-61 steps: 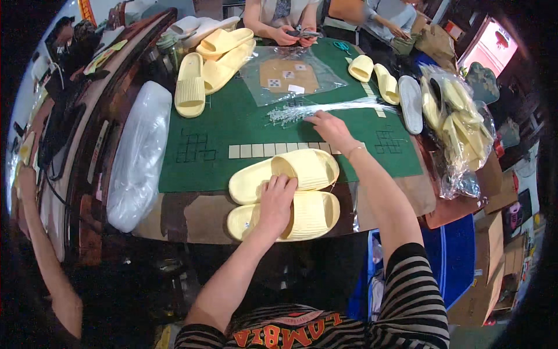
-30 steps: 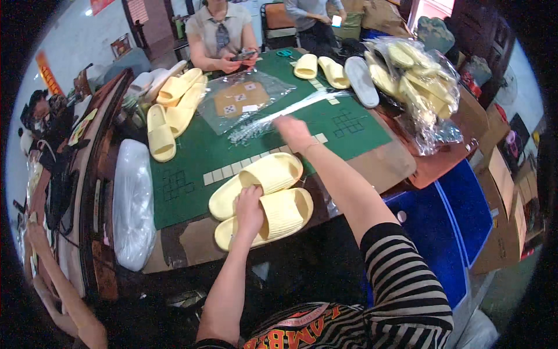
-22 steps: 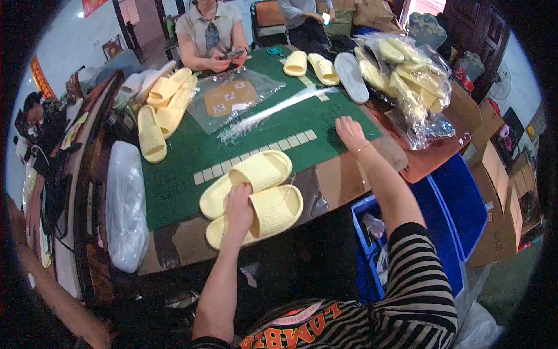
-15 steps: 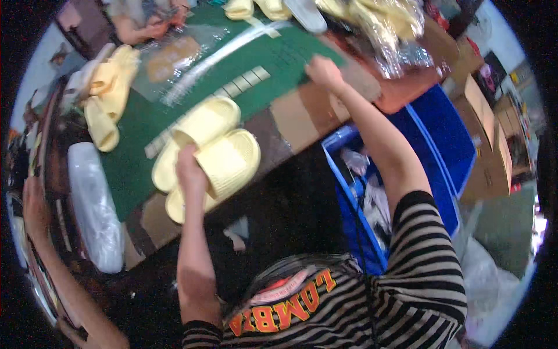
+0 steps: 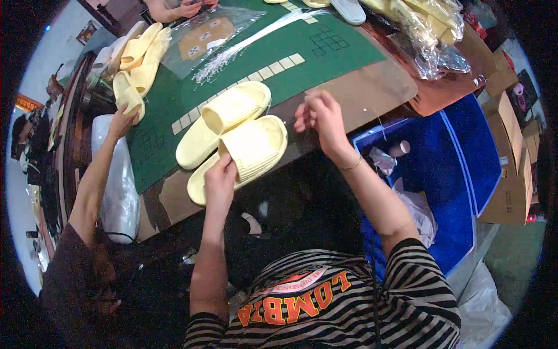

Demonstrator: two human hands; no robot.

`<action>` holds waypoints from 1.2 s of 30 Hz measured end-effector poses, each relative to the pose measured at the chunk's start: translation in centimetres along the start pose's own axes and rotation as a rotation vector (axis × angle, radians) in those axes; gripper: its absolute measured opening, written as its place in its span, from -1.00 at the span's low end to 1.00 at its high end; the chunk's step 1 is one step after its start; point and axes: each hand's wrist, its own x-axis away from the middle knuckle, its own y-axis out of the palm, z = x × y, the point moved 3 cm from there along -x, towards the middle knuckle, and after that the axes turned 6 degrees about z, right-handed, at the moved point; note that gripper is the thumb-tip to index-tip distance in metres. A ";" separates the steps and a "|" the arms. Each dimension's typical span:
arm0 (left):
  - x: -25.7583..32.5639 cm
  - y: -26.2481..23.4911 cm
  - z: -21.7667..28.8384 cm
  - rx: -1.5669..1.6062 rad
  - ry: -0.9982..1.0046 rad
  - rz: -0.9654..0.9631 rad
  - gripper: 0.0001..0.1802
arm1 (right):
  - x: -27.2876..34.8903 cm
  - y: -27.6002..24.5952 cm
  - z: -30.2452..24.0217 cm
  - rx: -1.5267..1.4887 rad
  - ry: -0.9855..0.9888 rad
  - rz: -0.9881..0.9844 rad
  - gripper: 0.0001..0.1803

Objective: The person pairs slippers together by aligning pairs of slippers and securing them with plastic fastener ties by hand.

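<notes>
- While the person looks down, the left hand [image 5: 220, 177] rests on the near yellow slipper [image 5: 244, 152]. Its fingers lie curled over the slipper's side edge and press on it, so the hand has hold of that slipper.
- That slipper lies flat at the front edge of the table [image 5: 372, 87], partly on the green mat [image 5: 279, 35] and partly on the brown table top.
- A second yellow slipper [image 5: 224, 119] lies just behind the first one, and the two touch along their sides. It rests on the green mat.
- The right hand [image 5: 319, 116] is held up a little above the table edge, just to the right of the near slipper. Its fingers are pinched close together. It may be pinching something very thin, but it is too small to tell.
- A strip of pale squares [image 5: 244, 87] runs across the green mat behind the slippers.
- A bundle of thin clear plastic strips [image 5: 250, 41] lies farther back on the mat, next to a clear bag [image 5: 203, 38] with brown card inside.
- More yellow slippers [image 5: 136, 67] are piled at the far left of the table.
- Another person's hand [image 5: 122, 122] reaches up from the left side and touches that pile.
- A blue bin [image 5: 447, 174] stands on the floor to the right of the table, with scraps inside it.
- Clear bags with yellow slippers inside [image 5: 430, 29] sit on the far right of the table.
- Brown boxes [image 5: 511, 151] stand beside the blue bin.
</notes>
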 end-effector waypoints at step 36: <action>-3.8 -7.8 0.4 0.701 -0.154 0.533 -0.81 | -3.9 4.1 1.4 0.098 0.105 -0.166 -0.78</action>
